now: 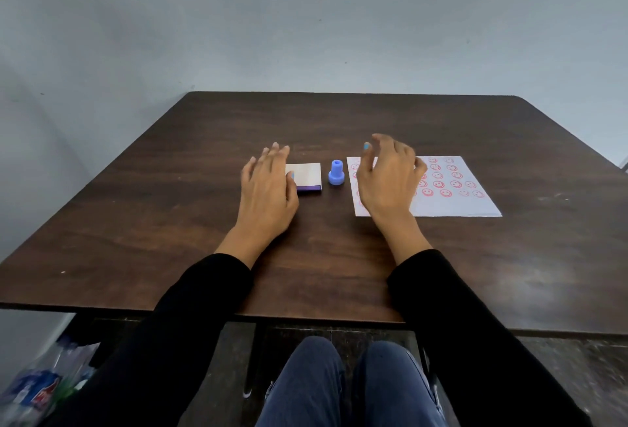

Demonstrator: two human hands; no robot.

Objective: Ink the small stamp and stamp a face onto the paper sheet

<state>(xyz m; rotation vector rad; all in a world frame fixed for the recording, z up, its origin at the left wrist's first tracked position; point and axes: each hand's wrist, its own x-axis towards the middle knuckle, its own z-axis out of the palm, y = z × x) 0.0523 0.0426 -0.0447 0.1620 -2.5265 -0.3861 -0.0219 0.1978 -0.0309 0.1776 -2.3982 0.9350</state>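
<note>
A small blue stamp (336, 173) stands upright on the dark wooden table (170, 209), between my two hands. Left of it lies a closed ink pad (307, 177) with a pale lid and a purple edge. My left hand (268, 188) hovers with fingers spread over the pad's left end and holds nothing. To the stamp's right lies a white paper sheet (452, 202) printed with several red smiley faces. My right hand (387, 175) hangs open above the sheet's left part, covering some faces, a little right of the stamp.
A grey wall rises behind the table. The table's near edge (306, 319) runs above my knees in blue trousers. A heap of plastic bottles (37, 389) lies on the floor at the lower left.
</note>
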